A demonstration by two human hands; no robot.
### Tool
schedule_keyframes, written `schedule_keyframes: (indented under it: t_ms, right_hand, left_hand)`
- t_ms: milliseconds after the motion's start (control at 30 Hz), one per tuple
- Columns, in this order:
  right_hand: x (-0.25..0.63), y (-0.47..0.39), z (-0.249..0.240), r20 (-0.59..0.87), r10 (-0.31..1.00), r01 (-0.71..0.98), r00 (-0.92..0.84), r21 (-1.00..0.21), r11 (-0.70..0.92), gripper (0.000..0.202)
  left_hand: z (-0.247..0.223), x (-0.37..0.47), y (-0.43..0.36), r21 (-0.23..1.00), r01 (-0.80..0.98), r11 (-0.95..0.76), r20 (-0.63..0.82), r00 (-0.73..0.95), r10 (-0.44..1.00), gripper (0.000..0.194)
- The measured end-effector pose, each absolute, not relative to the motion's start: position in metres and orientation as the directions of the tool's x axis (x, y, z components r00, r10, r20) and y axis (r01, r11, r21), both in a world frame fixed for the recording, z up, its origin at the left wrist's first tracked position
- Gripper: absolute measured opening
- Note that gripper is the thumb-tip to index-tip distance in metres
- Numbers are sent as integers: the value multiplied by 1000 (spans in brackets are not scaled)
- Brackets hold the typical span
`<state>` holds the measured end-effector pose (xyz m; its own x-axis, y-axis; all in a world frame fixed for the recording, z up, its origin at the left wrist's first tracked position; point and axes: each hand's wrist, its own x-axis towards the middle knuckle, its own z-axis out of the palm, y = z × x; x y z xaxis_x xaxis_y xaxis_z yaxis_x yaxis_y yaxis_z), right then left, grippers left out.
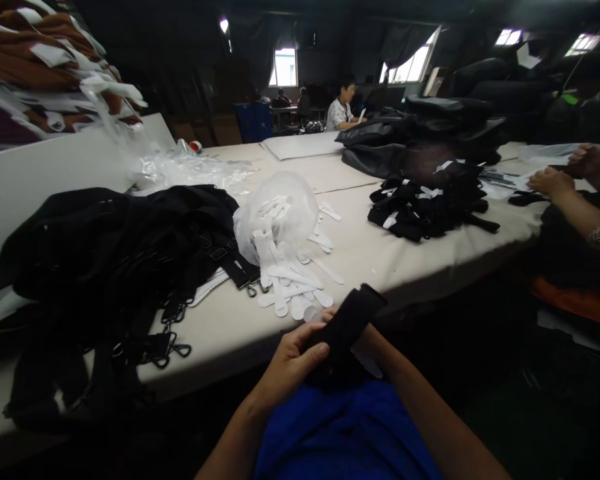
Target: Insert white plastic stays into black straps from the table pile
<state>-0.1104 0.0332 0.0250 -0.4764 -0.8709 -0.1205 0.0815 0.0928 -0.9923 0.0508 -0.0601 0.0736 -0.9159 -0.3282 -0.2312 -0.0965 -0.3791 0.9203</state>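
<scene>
Low in front of my blue clothing, at the table's near edge, a folded black strap (353, 317) is between my hands. My left hand (297, 357) is closed on its lower left part, with the thumb on top. My right hand (367, 340) reaches behind the strap, which hides most of it; it appears closed around the strap from the far side. A pale strip end shows below the strap, near my right wrist. Just beyond my hands, white strips with rounded ends (293, 283) spill from a clear plastic bag (285, 200) on the table.
Black straps with metal clips (170, 347) hang over the table's edge at left. Black pieces with white strips (427, 203) lie at right, near a co-worker's hands (555, 183). Black bags (410, 133), clear plastic film (185, 167) and a white sheet (305, 145) lie farther back.
</scene>
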Motion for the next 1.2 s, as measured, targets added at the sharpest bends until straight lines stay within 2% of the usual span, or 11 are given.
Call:
schedule_keyframes:
  t_ms: [100,233,300,500,567,667,767,933,1067,1133,1200]
  right_hand:
    - [-108,42,20,-142,-863,111,-485,-989,100,46]
    - [-99,56,15,-192,-845,293,-499,-955,43,42]
    - [-91,61,11,-195,-843,366,-502,-931,-2,40]
    - [-72,78,8,-251,-769,524,-588,-843,-125,33]
    - [-65,84,11,-241,-756,523,-609,-838,-155,32]
    - [-56,94,13,-206,-794,508,-572,-849,-146,33]
    - [-50,103,9,-213,-817,455,-536,-888,-67,37]
    - [-45,108,3,-201,-652,310,-731,-949,-55,45]
    - [-36,106,7,-151,-522,244,-839,-963,-114,37]
    - [-33,108,10,-139,-517,224,-844,-969,-106,31]
    - [-33,110,12,-150,-574,241,-805,-967,-85,27]
  left_hand:
    - [58,44,-46,873,-117,-474,-279,-916,-288,44]
    - [41,40,-30,764,-92,-639,-340,-898,-277,63]
    - [40,42,-27,781,-74,-621,-310,-908,-282,65]
    - [38,51,-28,909,-113,-400,-309,-827,-470,39]
    - [36,52,-28,909,-98,-406,-318,-793,-520,38]
    - [36,53,-28,901,-76,-426,-312,-796,-518,42]
    - [37,52,-29,938,-96,-333,-269,-808,-524,42]
    - [34,51,-31,955,-115,-274,-246,-823,-513,47]
    - [32,51,-30,975,-81,-207,-186,-809,-558,49]
    - [32,51,-29,978,-86,-190,-180,-809,-560,49]
    - [32,51,-29,977,-106,-187,-192,-821,-538,50]
